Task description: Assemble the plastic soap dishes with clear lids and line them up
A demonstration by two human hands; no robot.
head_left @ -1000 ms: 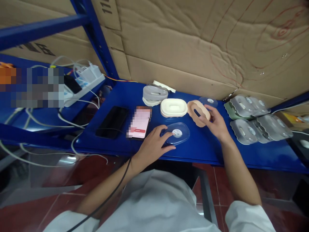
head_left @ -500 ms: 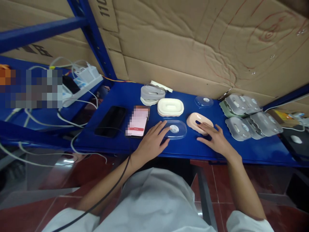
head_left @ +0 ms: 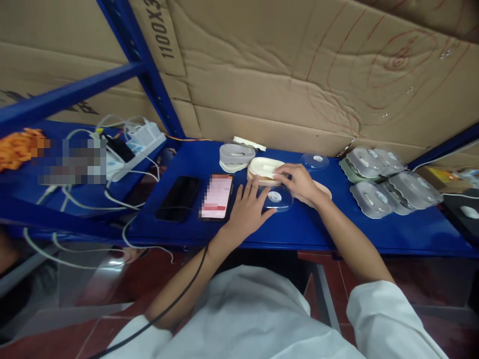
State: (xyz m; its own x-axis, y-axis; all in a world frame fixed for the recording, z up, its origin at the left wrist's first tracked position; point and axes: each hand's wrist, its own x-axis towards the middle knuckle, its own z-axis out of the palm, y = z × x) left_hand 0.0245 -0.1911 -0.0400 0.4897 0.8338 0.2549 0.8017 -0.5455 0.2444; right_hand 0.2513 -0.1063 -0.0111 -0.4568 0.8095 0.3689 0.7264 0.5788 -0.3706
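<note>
while our left hand (head_left: 245, 215) is spread wide at the clear lid (head_left: 281, 200), our right hand (head_left: 298, 181) pinches the cream piece (head_left: 261, 165).

On the table (head_left: 299, 237), a smartphone (head_left: 224, 197) is lying left of a plastic lid (head_left: 283, 200), a second phone (head_left: 178, 197) farther left. Behind the lid, a container (head_left: 261, 166) is sitting; lidded containers (head_left: 372, 200) are standing at right.

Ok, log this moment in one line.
left hand: spread at clear lid; right hand: fingers at cream box; peach dish: partly hidden; lit phone: face up
</note>
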